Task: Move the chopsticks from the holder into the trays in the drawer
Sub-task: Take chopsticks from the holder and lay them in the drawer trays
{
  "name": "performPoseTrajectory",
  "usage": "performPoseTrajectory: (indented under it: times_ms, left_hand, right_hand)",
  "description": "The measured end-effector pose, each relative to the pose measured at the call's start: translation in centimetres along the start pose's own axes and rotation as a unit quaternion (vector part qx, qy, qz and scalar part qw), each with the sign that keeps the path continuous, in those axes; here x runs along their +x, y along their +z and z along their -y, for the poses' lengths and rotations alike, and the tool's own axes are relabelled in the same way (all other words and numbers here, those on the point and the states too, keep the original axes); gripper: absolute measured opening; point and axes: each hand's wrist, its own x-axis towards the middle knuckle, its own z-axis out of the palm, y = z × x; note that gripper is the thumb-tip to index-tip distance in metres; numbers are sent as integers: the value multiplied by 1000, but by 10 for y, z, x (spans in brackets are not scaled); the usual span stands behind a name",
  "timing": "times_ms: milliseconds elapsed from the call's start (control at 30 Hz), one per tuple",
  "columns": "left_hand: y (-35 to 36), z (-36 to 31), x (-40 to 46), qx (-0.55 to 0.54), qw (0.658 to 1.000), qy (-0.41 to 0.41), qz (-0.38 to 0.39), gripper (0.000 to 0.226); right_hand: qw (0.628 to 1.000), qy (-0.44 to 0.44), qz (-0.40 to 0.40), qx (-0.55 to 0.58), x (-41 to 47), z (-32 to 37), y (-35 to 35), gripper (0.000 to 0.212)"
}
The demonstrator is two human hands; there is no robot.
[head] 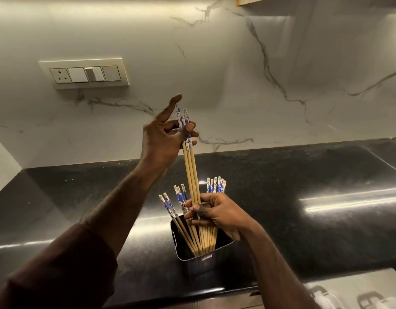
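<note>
Above the black holder: left hand pinching three lifted chopsticks, right hand gripping the rest; best drawn straight up, tips together.

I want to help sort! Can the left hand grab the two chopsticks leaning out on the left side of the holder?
Probably not yet. The left hand is raised and already pinching a few chopsticks. Nothing blocks the leaning pair.

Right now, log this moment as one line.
left hand: lifting chopsticks | right hand: gripping bunch in holder | drawer: not visible
</note>
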Motion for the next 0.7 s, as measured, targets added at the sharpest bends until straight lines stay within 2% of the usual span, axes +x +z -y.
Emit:
performPoseTrajectory:
  times_ms: [100,200,400,700]
  left_hand:
    - [4,2,-3,-8,1000,-21,-8,66]
    - [3,2,-3,-15,999,-44,-13,61]
    - [-1,-11,2,-36,997,-66,36,52]
    - [-7,-54,-6,-34,998,-42,32,51]
  right_hand:
    - [999,-9,12,40,-1,0,-2,23]
    - [999,-19,15,31,-2,2,-1,22]
    - [998,-19,40,34,-12,8,-2,23]
    - [997,-59,42,18,-42,21,8,19]
